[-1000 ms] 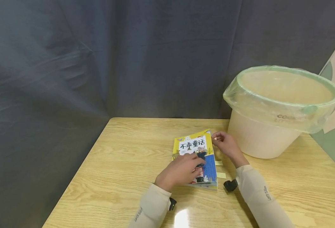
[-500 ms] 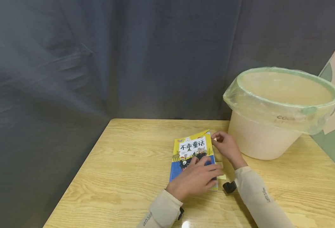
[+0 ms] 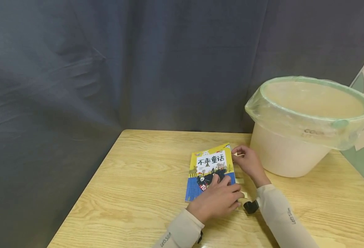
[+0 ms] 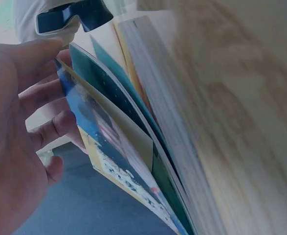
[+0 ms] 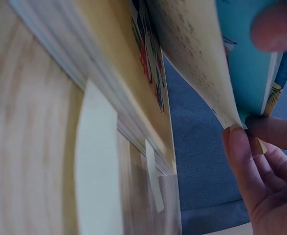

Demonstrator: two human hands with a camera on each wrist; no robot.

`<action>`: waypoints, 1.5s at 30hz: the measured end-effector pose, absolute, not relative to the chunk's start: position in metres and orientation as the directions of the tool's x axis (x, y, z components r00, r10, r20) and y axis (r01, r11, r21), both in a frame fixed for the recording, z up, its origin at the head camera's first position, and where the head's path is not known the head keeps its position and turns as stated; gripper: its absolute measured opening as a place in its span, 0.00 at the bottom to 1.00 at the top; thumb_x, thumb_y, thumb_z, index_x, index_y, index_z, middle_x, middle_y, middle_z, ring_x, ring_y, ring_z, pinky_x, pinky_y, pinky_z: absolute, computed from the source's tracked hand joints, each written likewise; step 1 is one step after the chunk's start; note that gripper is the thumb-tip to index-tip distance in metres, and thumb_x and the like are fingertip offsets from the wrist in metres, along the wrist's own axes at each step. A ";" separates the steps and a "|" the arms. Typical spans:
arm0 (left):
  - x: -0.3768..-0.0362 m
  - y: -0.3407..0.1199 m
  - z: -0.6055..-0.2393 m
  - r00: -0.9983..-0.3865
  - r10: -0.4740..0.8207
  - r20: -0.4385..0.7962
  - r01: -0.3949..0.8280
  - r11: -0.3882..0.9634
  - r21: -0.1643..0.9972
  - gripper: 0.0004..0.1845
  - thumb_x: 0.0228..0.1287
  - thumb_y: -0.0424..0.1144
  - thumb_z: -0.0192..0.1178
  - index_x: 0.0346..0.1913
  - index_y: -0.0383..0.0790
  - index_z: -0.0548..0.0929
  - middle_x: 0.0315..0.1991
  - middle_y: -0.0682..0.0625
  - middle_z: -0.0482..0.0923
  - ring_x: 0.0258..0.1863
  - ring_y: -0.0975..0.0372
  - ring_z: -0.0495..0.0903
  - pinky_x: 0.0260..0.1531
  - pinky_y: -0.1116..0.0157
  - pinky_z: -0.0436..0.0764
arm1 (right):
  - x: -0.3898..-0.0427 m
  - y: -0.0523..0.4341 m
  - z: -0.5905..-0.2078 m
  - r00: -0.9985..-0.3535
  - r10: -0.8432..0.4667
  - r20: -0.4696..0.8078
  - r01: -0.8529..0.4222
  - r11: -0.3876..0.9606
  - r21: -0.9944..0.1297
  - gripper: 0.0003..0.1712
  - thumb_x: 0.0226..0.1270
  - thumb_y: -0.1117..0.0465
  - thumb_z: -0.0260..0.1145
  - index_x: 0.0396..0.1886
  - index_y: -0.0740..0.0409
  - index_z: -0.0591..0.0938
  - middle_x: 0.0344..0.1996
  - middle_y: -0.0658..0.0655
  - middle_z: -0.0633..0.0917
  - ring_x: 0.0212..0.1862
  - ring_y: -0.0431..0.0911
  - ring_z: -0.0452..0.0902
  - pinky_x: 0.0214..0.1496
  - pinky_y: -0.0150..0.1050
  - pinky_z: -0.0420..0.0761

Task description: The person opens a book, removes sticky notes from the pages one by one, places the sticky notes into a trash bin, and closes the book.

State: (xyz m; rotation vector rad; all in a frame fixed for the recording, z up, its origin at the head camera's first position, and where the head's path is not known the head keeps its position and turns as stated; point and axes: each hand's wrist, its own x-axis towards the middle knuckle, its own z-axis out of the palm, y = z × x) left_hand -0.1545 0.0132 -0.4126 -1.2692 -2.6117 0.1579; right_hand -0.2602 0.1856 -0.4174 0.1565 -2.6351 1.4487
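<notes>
A yellow-and-blue children's book [image 3: 211, 159] with a Chinese title lies on the table, its cover and front leaves lifted off the pages below. Over its lower right part spreads my left hand [image 3: 217, 199], fingertips at the right edge. In the left wrist view its loosely bent fingers touch the lifted cover [image 4: 111, 152] from outside. My right hand [image 3: 248, 163] is at the upper right edge. Between thumb and finger it pinches the edge of a printed page [image 5: 197, 54], with a small yellow tip [image 5: 261, 146] showing among the fingers.
Pale yellow paper tabs [image 5: 97, 161] stick out from the book's right side. A large white bin [image 3: 288, 151] with a translucent liner [image 3: 305, 129] stands behind the right hand on the wooden table [image 3: 132, 186]. A dark curtain [image 3: 182, 69] hangs behind.
My left hand has slid right and toward me, from the middle of the cover to its lower right edge, uncovering more of the picture. The right hand keeps its place.
</notes>
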 end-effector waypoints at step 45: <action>-0.172 -0.101 -0.352 -0.983 0.101 0.153 0.134 0.966 0.221 0.35 0.45 0.44 0.80 0.61 0.54 0.81 0.51 0.47 0.76 0.52 0.44 0.72 0.54 0.36 0.63 | -0.260 0.190 -0.427 -0.991 0.035 0.128 -0.078 0.624 -0.777 0.14 0.63 0.60 0.71 0.43 0.63 0.79 0.44 0.63 0.81 0.45 0.53 0.80 0.38 0.35 0.77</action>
